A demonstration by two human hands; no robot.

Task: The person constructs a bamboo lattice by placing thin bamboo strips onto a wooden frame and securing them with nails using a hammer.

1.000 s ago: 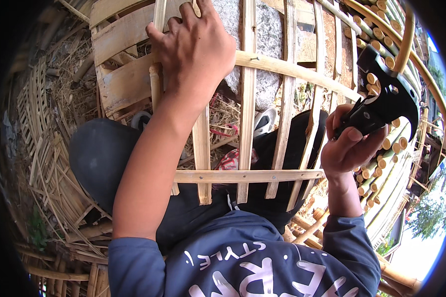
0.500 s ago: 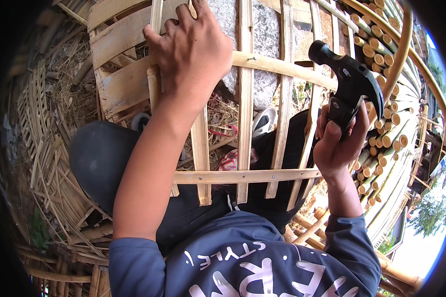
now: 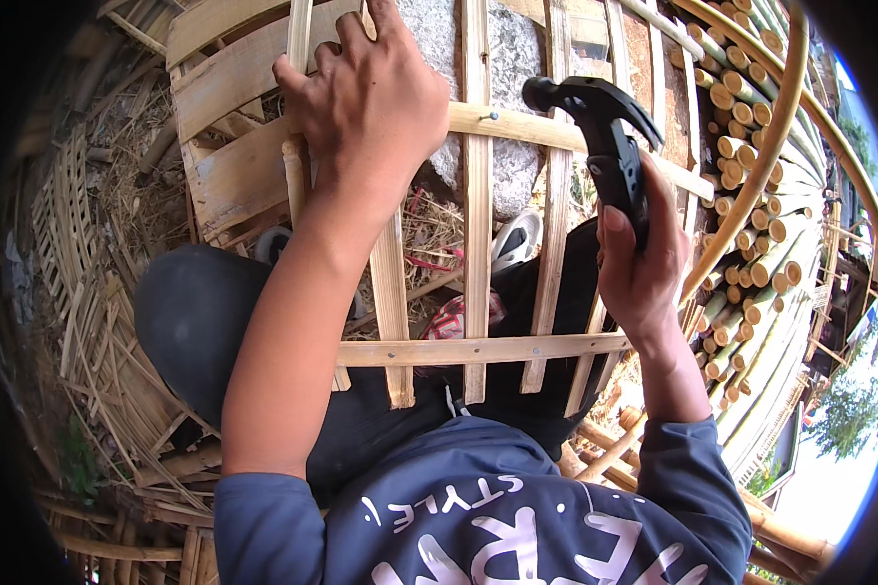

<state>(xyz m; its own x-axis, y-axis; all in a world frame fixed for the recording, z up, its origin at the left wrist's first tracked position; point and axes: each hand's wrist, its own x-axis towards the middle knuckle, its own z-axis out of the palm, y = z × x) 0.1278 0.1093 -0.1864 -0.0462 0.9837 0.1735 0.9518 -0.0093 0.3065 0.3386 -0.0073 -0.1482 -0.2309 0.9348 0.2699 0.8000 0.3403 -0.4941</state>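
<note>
My right hand [image 3: 644, 263] is wrapped round the handle of a black claw hammer [image 3: 607, 122]. The hammer's striking face is raised just right of a nail [image 3: 494, 116], which stands partly out of a bamboo cross strip [image 3: 517, 125]. That strip lies across several upright bamboo slats [image 3: 476, 195]. At the left end of the strip, my left hand [image 3: 371, 107] is closed over a slat [image 3: 299, 34]; some fingertips are hidden. Close to my body, a lower cross strip [image 3: 478, 351] shows nail heads where it meets the slats.
A rough grey stone block [image 3: 512, 171] sits beneath the lattice. Wide wooden boards [image 3: 234, 78] stand at upper left. Stacked bamboo poles [image 3: 761, 234] fill the right side, with a curved pole [image 3: 785, 127] in front. Bamboo scraps [image 3: 117, 361] litter the left ground.
My right hand has brought the hammer leftward, closer to the nail, and its head has turned. My left hand stays on the slat, with the lattice shifted very slightly left in view.
</note>
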